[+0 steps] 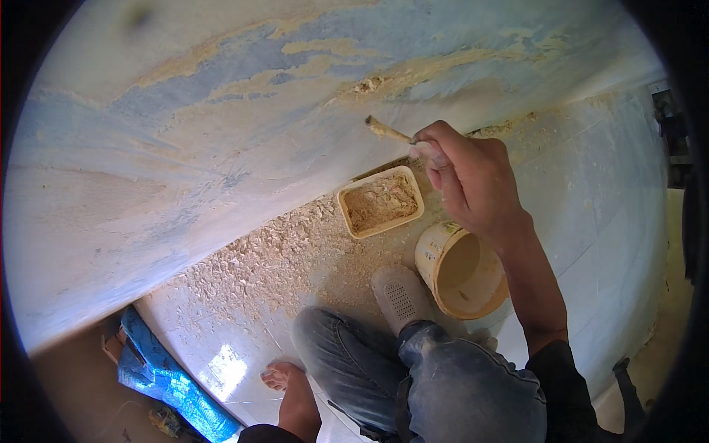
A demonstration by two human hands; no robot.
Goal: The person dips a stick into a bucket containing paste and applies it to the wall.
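My right hand (473, 173) is raised in front of the wall, fingers closed around the end of a thin tool smeared with yellowish paste (388, 131). Seen nearly edge-on, its exact kind is unclear; its tip points toward the wall (244, 133), just below a rough patch of peeling coating (369, 84). Beneath the hand, a rectangular cream tub (354, 227) holds crumbly beige scrapings. A round bucket (443, 284), pale inside, stands below my right wrist. My left hand (278, 375) is low beside my left knee, its dusty fingers slightly apart, with nothing visible in it.
Flakes and crumbs (251, 266) cover the tiled floor along the wall's foot. My shoe (401, 299) is close to the bucket. A shiny blue wrapped bundle (173, 387) lies at the lower left. Dark objects (670, 140) stand at the far right edge.
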